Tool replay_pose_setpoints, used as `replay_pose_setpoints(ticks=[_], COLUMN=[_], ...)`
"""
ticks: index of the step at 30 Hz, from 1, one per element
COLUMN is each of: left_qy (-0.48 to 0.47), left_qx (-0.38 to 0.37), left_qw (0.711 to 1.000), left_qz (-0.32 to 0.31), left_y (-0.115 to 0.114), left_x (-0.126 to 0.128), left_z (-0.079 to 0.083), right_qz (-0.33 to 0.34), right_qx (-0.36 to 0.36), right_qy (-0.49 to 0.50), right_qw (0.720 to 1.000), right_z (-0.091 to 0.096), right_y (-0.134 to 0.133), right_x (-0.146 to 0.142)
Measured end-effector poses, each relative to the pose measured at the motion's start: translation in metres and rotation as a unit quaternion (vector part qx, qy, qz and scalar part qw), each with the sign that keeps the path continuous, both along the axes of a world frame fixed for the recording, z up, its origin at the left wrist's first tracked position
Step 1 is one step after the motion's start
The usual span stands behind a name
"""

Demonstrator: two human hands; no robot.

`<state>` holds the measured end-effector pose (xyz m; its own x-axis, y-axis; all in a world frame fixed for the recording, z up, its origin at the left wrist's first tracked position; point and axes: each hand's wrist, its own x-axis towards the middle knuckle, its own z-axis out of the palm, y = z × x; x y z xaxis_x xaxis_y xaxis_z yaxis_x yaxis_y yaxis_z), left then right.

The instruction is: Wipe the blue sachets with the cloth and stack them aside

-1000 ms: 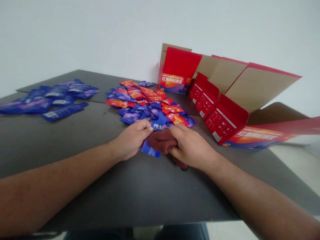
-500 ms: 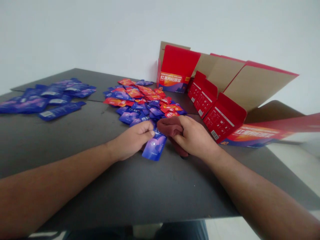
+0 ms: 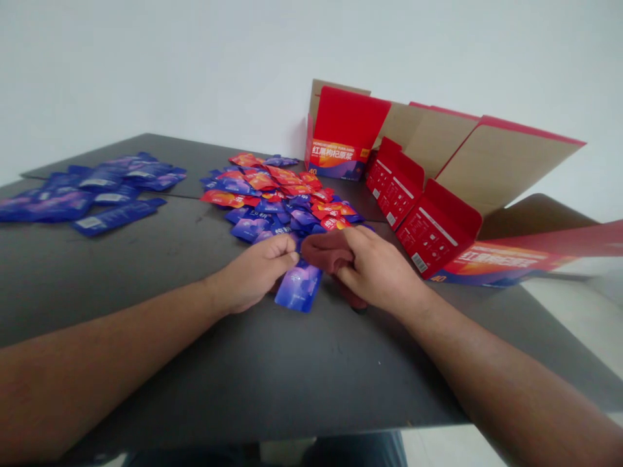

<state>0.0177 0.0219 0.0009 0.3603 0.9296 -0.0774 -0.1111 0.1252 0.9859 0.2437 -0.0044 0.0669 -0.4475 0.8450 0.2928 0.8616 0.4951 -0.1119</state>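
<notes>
Dark tabletop point(image 3: 302, 370) bears open boxes point(image 3: 435, 233), insides obscured, beyond a held sachet point(image 3: 298, 287).

The front sachet point(image 3: 298, 290) is blue with a rounded violet pattern; the cloth point(image 3: 325, 253) is reddish brown. The central pile point(image 3: 277, 188) mixes orange-red with blue-violet, while the left pile point(image 3: 107, 185) is deep blue and purple. The red cartons point(image 3: 349, 123) carry white lettering and show tan inner faces. The table point(image 3: 292, 383) is dark grey, the wall point(image 3: 170, 58) pale.

One cloth point(image 3: 327, 251), two sachet piles point(image 3: 263, 198), perhaps three boxes point(image 3: 435, 230).
</notes>
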Motion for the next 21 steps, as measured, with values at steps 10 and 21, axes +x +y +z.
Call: replay_pose_setpoints(ticks=[10,21], left_qy=[-0.031,-0.026], left_qx=[-0.011,0.007], left_qw=[0.999,1.000], left_qz=[0.002,0.010], left_y=[0.000,0.000], left_x=[0.002,0.002], left_z=[0.006,0.008], right_qz=[0.071,0.115], right_qx=[-0.046,-0.067], right_qy=[-0.026,-0.043], right_qw=[0.996,0.990], right_z=[-0.002,-0.001], right_y=[-0.009,-0.015], right_x=[-0.006,-0.011])
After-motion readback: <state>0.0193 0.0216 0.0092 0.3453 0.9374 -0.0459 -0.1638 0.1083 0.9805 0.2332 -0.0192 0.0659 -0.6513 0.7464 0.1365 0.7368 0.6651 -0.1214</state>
